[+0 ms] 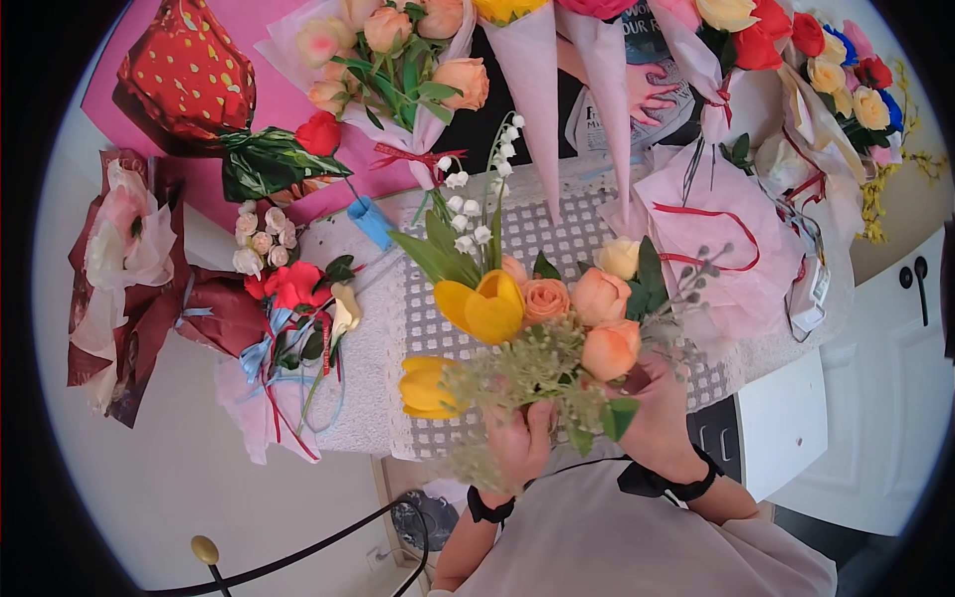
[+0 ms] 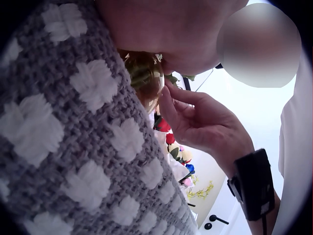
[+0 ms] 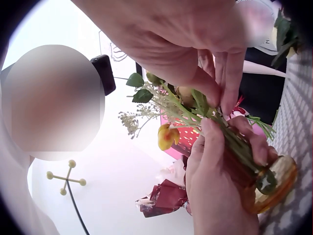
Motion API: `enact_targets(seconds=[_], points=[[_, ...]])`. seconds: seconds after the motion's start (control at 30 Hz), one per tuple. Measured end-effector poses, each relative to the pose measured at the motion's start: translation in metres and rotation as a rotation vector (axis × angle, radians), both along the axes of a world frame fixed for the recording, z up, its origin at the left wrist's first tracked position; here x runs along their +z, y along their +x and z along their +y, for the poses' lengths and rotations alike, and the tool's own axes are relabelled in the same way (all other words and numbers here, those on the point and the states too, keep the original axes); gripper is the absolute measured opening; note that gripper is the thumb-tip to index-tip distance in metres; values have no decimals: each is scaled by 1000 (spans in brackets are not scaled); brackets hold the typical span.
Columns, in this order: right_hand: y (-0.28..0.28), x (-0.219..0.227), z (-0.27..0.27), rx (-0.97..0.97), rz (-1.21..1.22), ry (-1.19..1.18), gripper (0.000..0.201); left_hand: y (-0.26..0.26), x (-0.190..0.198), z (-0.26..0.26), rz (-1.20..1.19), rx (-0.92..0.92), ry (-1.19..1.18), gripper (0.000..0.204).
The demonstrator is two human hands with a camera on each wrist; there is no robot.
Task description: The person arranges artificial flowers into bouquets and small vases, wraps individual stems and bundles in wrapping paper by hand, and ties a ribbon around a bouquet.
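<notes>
An amber glass vase (image 2: 146,83) stands low over the grey-and-white cloth, with green stems (image 3: 234,144) running into it. My left hand (image 1: 519,446) curls round the vase and stems, as the right wrist view shows. The fingers of my right hand (image 1: 659,413) pinch among the stems just above the left thumb. Out of the bunch rise yellow tulips (image 1: 487,306), peach roses (image 1: 602,297), a cream rose (image 1: 619,259), white lily of the valley (image 1: 468,224) and pale green filler sprigs (image 1: 532,363). In the head view the blooms hide the vase.
Paper-wrapped bouquets lie at the back, among them a peach rose bouquet (image 1: 388,60) and two pink paper cones (image 1: 527,90). A dark red wrapped bouquet (image 1: 224,308) is at left, pink paper with red ribbon (image 1: 711,234) at right. Another person's hand (image 1: 652,92) rests across the table.
</notes>
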State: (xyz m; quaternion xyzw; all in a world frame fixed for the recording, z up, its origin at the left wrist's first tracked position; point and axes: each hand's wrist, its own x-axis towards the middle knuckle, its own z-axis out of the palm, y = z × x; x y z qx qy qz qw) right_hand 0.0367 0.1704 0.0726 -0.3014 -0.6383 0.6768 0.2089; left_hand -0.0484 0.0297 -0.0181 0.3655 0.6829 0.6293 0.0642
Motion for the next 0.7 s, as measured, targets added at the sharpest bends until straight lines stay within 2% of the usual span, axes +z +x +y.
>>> enact_targets(seconds=[0.03,0.17,0.23,0.37,0.43,0.47,0.53,0.63,0.7], points=[[-1,2,1,-4,26,32,20,-1,1,-1,330,51,-142,11],[-4,5,5,-20,151,-45,21,5,-5,0,142,23,-233,19],[-3,11,7,63,-195,-180,46,-3,11,3,196,54,-188,18],[-3,15,4,82,-310,-188,52,1,8,9,126,114,-56,21],[-4,11,-5,-64,179,304,18,-2,10,4,217,74,-173,24],[-3,9,-3,-67,181,303,18,-4,9,2,220,71,-174,24],[0,7,1,48,103,654,18,-5,4,-3,245,-13,-247,26],[-3,8,-4,-56,118,549,19,0,2,-3,139,17,-233,28],[-4,10,-1,-27,125,462,21,-2,4,-5,198,6,-249,26]])
